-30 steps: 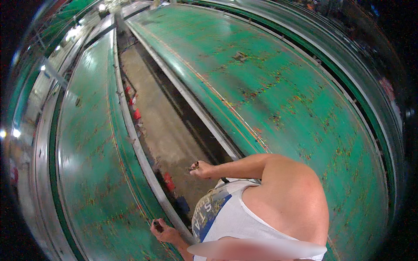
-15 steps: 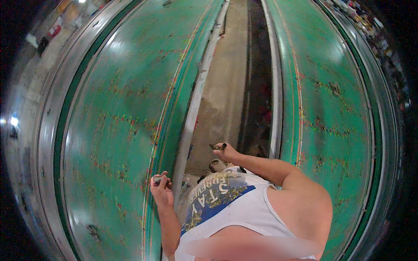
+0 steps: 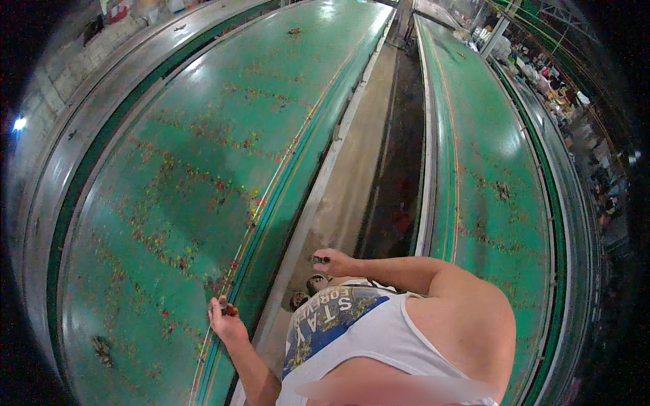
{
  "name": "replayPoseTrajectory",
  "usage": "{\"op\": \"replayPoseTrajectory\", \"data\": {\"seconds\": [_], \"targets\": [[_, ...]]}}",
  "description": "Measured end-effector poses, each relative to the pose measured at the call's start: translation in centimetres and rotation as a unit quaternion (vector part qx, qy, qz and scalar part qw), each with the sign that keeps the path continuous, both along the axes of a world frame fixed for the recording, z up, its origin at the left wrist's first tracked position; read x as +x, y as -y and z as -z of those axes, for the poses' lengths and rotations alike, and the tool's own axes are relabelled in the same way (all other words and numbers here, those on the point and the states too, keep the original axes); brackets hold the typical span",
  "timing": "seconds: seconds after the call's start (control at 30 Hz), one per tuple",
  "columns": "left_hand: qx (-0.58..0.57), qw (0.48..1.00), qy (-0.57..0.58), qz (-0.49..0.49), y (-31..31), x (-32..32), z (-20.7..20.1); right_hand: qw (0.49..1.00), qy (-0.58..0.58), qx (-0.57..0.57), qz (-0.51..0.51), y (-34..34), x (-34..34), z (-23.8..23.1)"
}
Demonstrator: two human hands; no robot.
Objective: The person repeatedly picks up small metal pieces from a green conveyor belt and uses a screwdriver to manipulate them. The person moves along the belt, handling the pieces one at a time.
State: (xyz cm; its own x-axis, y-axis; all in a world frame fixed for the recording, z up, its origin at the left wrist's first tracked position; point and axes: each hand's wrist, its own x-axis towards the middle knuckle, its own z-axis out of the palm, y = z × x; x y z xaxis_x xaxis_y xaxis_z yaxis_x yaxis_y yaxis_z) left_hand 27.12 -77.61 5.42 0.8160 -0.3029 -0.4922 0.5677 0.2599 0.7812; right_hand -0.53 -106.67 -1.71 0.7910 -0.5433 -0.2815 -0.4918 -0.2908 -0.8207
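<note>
The left hand (image 3: 229, 326) is the nearer to the left table (image 3: 298, 61), over its aisle-side edge; whether they touch cannot be told. From that grip the table's long axis runs forward and somewhat right, with coloured specks (image 3: 162, 254) to the left. The fingers curl narrowly around a small dark lump (image 3: 231, 310), its axis unclear. The right hand (image 3: 334, 262), forward and right of the left grip, is over the aisle (image 3: 349, 176), closed around a stubby piece (image 3: 319, 259) showing at its left side, lying roughly crosswise.
</note>
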Motion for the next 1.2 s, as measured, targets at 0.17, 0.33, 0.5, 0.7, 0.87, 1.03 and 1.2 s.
{"op": "replayPoseTrajectory", "data": {"seconds": [0.17, 0.33, 0.5, 0.7, 0.87, 1.03, 1.2], "targets": [[-0.086, 0.987, -0.104, -0.084, -1.1, 1.4, 0.9, 0.998, -0.028, 0.028, -0.045, 0.0, 1.0, 0.1], [-0.105, 0.983, -0.113, -0.099, -0.8, 2.1, -0.1, 0.99, 0.053, -0.054, -0.119, 1.5, 1.6, 0.7], [-0.134, 0.982, -0.084, -0.101, 3.1, 2.3, -1.6, 0.995, 0.072, -0.07, -0.012, 5.3, 1.9, -1.6], [-0.087, 0.992, -0.045, -0.075, 12.8, 1.2, -0.9, 0.992, 0.037, 0.117, 0.029, 16.9, 1.2, -2.8], [-0.049, 0.997, -0.044, -0.044, 25.2, -1.3, -1.4, 0.982, 0.149, 0.039, 0.113, 28.5, -0.8, 0.5], [0.012, 0.996, -0.05, 0.069, 39.5, -4.5, -3.3, 0.968, 0.206, -0.006, 0.143, 39.0, -3.6, 2.6], [0.016, 0.987, 0.061, 0.148, 49.5, -6.6, -5.5, 0.95, 0.185, 0.166, 0.191, 45.3, -6.0, 0.9]]}}
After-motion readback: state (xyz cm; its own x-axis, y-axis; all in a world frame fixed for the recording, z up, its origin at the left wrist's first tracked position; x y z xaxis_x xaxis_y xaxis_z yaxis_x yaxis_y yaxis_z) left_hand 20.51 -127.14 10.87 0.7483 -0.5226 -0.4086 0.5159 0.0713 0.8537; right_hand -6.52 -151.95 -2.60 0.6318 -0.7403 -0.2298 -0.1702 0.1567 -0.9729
